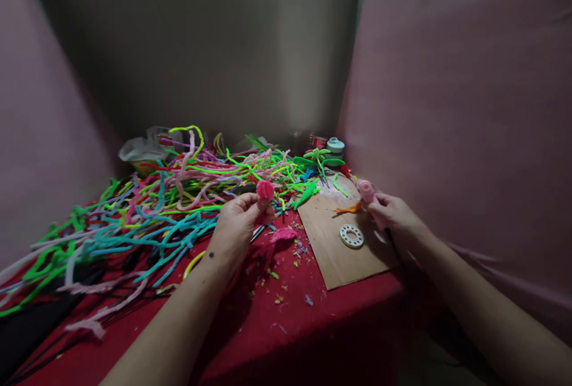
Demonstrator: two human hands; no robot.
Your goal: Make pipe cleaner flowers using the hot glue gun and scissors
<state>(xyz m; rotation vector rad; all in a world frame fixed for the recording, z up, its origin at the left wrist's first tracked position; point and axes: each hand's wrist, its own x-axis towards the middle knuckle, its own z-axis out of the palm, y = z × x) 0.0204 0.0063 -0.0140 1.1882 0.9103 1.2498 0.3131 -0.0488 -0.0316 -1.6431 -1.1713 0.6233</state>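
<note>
The left hand (235,225) is closed in a pinch on a small pink coiled rosette (265,190), held upright above the red table (290,314), while the right hand (393,213) grips a paler pink rolled piece (365,190) over the far edge of the cardboard sheet (339,243). The step in hand appears to be the forming of pipe-cleaner flowers, with the two pieces held well apart. The next move would seem to call for a steady pinch so that neither coil unwinds; the loose pipe-cleaner heap (147,207) lies beyond and left of the left hand, and a white ring (351,236) lies between the hands.
</note>
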